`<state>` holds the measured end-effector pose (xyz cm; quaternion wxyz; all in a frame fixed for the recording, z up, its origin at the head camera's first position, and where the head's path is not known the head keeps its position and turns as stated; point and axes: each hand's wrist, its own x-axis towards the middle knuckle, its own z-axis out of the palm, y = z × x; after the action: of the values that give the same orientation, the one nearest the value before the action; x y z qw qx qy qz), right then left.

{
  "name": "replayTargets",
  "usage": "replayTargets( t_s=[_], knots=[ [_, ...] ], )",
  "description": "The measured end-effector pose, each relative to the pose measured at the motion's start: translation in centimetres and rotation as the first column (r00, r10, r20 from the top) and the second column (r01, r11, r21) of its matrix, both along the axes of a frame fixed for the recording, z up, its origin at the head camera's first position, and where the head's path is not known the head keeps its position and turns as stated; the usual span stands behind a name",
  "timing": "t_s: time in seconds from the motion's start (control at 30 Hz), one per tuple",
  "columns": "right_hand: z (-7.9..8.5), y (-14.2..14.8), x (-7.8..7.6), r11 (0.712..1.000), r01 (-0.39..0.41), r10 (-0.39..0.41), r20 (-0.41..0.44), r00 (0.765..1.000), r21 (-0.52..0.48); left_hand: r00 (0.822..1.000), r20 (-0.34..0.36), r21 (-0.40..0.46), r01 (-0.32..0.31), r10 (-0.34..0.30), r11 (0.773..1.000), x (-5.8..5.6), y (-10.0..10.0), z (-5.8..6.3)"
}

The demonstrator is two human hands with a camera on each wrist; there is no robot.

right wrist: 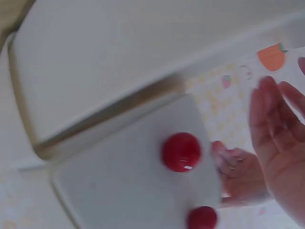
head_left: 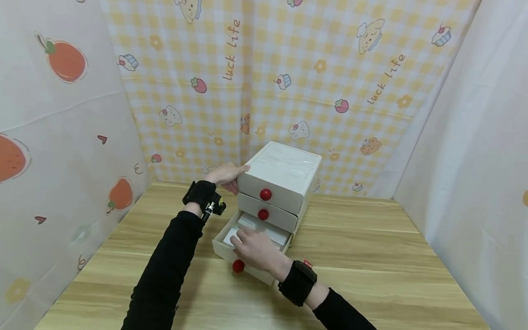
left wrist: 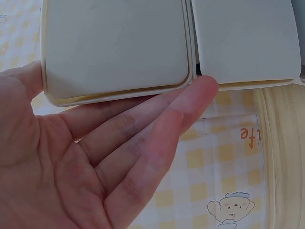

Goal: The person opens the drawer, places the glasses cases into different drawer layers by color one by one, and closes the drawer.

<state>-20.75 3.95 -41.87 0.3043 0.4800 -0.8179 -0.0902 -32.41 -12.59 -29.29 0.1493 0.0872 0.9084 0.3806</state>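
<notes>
Black sleeves come up from the bottom edge of the head view, each with a dark wrist strap. At the end of the right sleeve, the right hand [head_left: 256, 250] reaches into the pulled-out bottom drawer [head_left: 224, 250] of a small white chest [head_left: 284, 176]; its fingers are fairly straight and lie on white cards [head_left: 264, 230] inside, the fingertips touching the nearest card. Whether any finger pinches a card cannot be told. In the right wrist view the fingers [right wrist: 274, 129] look spread and relaxed, though that view is blurred.

Further back, the left hand [head_left: 226, 176] lies flat against the chest's left side at the top drawer, fingers straight and together, thumb along the upper edge. The left wrist view shows the open palm [left wrist: 95, 157] with fingertips reaching the corner of the chest [left wrist: 114, 47].

All three drawers carry red knobs [head_left: 266, 194]; the upper two are closed and overhang the rear of the open one. The chest stands on a wooden table [head_left: 371, 256], near a yellow checked backdrop [head_left: 330, 82] and white side curtains printed with fruit.
</notes>
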Motion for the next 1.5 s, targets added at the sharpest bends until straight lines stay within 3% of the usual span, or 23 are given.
replayTargets(
  t_s=[0.1,0.3,0.57,1.13,1.5],
  knots=[
    [-0.1,-0.4,1.0,0.998,-0.058,0.061,-0.091,0.994,0.032,1.0,-0.009,-0.014,0.009,-0.009,1.0,0.0,-0.1,-0.1],
    [-0.9,-0.9,2.5,0.985,-0.066,0.099,-0.201,0.975,0.162,1.0,-0.005,-0.012,0.0,0.0,1.0,-0.3,-0.1,-0.2],
    [-2.5,-0.7,2.4,0.961,-0.019,0.084,-0.225,0.971,0.274,1.0,0.011,0.0,-0.012,0.012,1.0,-0.4,-0.2,-0.1],
    [-2.4,-0.2,1.4,0.975,-0.064,0.111,-0.216,0.97,0.213,1.0,0.004,0.004,-0.004,0.004,1.0,-0.2,-0.1,-0.1],
    [-2.3,0.8,-0.6,0.975,0.02,0.03,-0.222,0.975,0.223,1.0,-0.002,0.008,-0.004,0.004,1.0,0.0,-0.1,0.1]
  ],
)
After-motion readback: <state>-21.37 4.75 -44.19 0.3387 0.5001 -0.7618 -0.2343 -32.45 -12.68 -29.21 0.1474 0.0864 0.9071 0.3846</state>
